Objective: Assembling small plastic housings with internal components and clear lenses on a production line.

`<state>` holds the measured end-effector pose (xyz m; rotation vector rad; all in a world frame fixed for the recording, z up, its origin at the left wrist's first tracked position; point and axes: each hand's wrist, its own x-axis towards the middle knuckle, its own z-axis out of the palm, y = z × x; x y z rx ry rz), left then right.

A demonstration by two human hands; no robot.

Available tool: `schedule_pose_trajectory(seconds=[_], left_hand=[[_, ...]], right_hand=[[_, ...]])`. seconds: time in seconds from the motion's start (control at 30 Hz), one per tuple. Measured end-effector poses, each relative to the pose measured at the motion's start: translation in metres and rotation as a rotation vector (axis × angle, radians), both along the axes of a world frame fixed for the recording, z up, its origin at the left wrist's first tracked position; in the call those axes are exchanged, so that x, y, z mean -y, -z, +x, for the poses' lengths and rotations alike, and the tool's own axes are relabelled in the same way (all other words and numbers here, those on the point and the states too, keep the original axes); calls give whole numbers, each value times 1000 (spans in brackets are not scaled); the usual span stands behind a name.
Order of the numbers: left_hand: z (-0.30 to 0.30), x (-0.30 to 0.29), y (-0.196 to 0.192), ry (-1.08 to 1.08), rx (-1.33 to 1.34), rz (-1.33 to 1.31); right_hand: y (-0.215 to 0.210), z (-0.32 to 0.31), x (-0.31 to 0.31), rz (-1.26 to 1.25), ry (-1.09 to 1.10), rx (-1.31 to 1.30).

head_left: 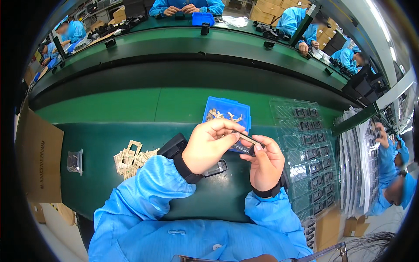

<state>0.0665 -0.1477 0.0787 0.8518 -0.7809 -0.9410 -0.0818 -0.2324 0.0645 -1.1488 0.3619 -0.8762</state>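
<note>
Between both hands I hold a small black rectangular frame (248, 149) with a tan strip along its opening. My left hand (214, 142) has its thumb and fingers closed on the frame's left end. My right hand (267, 161) pinches the right end between thumb and fingers. Just behind the hands stands a blue plastic bin (231, 103) with several tan pieces (216, 114) inside; the hands cover its near part. Below my left wrist a black part (217, 168) lies on the table, partly hidden. A pile of tan cut-out frames (131, 159) is left of my left forearm.
Right of my hands lies a clear plastic tray (283, 150) with rows of black parts, beside stacked trays (352, 161). A bagged part (75, 161) and a cardboard box (41, 153) are at the left. Co-workers sit across the far bench (166, 41) and at the right.
</note>
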Motion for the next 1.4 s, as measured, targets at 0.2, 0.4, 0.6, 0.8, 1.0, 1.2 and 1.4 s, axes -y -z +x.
schedule_pose_trajectory(seconds=[0.2,0.4,0.6,0.8,1.0,1.2,1.4], left_hand=[[-2,-1,1,-16,95,75],[-4,-5,-14,-270,282,59],[0,-6,-21,-732,1162,-145],[-3,-11,-23,-740,1003,-18],[-4,-8,-19,-715,993,-48],[-5,-9,-20,-698,990,-56],[-5,-9,-18,-675,992,-69]], right_hand=[[3,-5,3,-24,42,-37],[-2,-1,2,76,-227,127],[6,-2,-3,-174,-119,54],[10,-2,-2,-78,-163,204],[15,-3,-4,-236,-112,199],[11,1,-7,-264,-17,182],[10,2,-7,-265,-20,199]])
